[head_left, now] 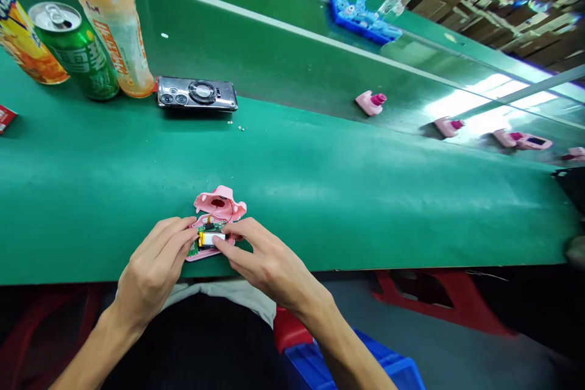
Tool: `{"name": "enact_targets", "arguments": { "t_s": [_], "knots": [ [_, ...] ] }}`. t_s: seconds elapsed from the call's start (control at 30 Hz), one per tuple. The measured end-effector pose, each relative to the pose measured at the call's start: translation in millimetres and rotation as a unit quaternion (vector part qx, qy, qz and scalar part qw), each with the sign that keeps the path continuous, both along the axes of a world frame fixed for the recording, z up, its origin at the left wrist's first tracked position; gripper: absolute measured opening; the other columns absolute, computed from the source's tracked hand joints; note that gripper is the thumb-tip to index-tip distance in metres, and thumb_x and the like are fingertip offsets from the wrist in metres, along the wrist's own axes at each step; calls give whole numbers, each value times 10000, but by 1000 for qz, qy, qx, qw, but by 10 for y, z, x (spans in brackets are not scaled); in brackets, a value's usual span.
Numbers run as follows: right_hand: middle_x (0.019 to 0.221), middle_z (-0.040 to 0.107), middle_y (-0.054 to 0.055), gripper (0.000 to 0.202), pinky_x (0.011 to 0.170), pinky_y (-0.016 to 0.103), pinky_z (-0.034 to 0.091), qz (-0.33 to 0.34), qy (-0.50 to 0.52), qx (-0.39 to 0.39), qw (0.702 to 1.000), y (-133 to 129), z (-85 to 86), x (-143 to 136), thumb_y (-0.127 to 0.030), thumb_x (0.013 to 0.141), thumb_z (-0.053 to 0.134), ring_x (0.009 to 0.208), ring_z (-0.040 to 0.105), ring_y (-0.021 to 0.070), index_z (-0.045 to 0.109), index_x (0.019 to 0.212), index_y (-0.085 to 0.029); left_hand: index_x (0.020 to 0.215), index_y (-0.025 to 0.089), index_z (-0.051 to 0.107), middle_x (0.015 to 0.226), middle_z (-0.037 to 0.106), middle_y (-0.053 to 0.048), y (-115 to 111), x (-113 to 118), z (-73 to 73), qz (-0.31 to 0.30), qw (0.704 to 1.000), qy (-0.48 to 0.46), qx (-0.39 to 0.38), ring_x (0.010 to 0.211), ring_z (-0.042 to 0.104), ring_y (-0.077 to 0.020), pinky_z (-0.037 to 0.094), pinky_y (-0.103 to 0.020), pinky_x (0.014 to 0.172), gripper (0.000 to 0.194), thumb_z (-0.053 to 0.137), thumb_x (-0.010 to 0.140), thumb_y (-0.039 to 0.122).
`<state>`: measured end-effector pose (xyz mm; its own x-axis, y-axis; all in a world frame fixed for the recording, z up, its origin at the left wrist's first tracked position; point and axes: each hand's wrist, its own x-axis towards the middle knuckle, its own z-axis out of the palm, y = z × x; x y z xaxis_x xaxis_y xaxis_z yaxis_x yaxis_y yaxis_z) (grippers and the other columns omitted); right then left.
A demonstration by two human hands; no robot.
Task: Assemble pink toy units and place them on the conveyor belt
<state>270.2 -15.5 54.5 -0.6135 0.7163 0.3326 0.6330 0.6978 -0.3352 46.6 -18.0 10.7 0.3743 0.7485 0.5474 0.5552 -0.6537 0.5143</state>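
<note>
"Battery [212, 239]: where is it?"
"In the lower half of a pink case [206, 254], open on the green bench [365, 207], near its closest edge."
"What touches it?"
"Right hand [265, 259]: two fingertips narrowly apart, one on the battery; I cannot tell whether they pinch."
"And the left hand [155, 262]?"
"Fingertips along the case's left side, the thumb hidden, so I cannot tell whether it grips."
"Farther back?"
"A phone [196, 94] beside a bottle [114, 27], then a can [75, 52]."
</note>
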Motion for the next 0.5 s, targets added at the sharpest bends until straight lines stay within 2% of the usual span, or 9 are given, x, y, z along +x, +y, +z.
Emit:
{"name": "enact_targets", "arguments": {
  "t_s": [0.13,0.27,0.33,0.4,0.5],
  "knots": [
    [1099,672,94,217,891,311,606,11,-19,1,1000,34,-6,3,-137,1059,448,1042,642,188,655,1122,-145,1113,39,663,1134,726,-162,7,-4,-8,-4,1000,1,-6,1100,653,-236,539,-379,1009,220,660,903,-26],
    [1105,676,111,252,916,354,600,9,-91,-25,996,24,53,-48,-87,1038,447,1036,639,211,663,1162,-124,1081,66,659,1133,727,-142,3,-5,29,-2,999,-15,-33,1094,653,-217,535,-359,1012,177,661,917,1],
    [1118,671,139,258,938,373,593,5,-131,-27,991,-13,118,-89,-51,1002,482,1042,636,233,666,1180,-85,1135,69,646,1169,716,-148,-21,-12,58,-11,999,-12,-49,1127,640,-228,536,-365,1019,206,682,931,76],
    [1182,658,179,271,982,404,579,-2,-164,-24,986,-72,170,-130,-63,975,537,1110,616,273,661,1215,-50,1232,63,616,1253,685,-169,-62,-20,76,-21,998,11,-56,1193,611,-255,534,-391,1037,315,695,939,146],
    [1310,628,210,328,990,435,572,-41,-184,-2,982,-178,155,-169,-137,979,580,1207,568,322,646,1287,-45,1318,75,586,1352,629,-187,-122,-26,67,-21,998,48,-45,1268,570,-290,533,-436,1055,379,665,951,124]
  ]
}}
